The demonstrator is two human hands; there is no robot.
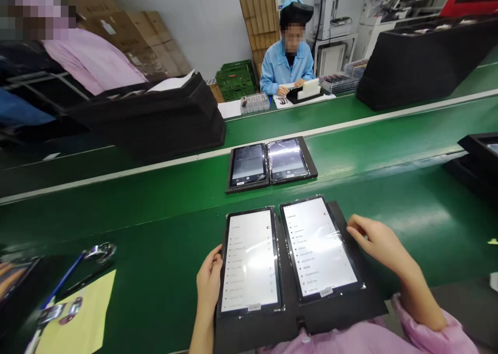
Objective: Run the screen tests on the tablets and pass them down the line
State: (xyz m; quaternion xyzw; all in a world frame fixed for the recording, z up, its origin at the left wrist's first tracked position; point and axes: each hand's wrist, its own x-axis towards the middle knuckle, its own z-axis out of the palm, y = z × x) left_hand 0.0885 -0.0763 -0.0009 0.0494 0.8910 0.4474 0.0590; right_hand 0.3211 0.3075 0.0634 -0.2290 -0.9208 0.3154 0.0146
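And here on the green surface (pixel 155 286), the near black tray (pixel 272 330) carries two tablets, the left tablet (pixel 251 260) and the right tablet (pixel 319 247), side by side, lit screens up! Beyond it, the far black tray (pixel 310 159) bears another pair (pixel 249 164), screens dimmer; across the way, a clear box (pixel 254 104) holds things too small to name. Both near tablets point away from the wearer, long axes running near to far — the right one's top leaning left. Left hand (pixel 209 276): fingers curled at the left edge, grip impossible to tell; right hand (pixel 371 237): fingers bent beside the tray's right edge — whether they pinch it, cannot tell
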